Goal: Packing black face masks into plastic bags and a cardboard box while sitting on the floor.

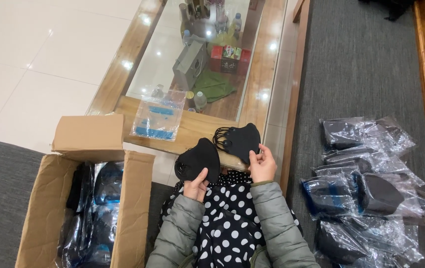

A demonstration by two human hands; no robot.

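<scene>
My left hand [195, 184] grips a black face mask [198, 160] by its lower edge, the ear loops bunched at its left side. My right hand [262, 164] pinches a second black face mask [239, 140] held a little higher and to the right, its loops dangling on the left. Both masks hover over my lap, just in front of the wooden edge of a glass-topped table [192, 130]. Grey padded sleeves and a black polka-dot garment [227, 223] show below my hands.
An open cardboard box [128, 198] at the left holds several plastic-wrapped dark masks. A pile of bagged masks [366, 193] lies on the grey cushion at right. A clear plastic bag [158, 116] rests on the table; bottles, a red box and green cloth sit beneath the glass.
</scene>
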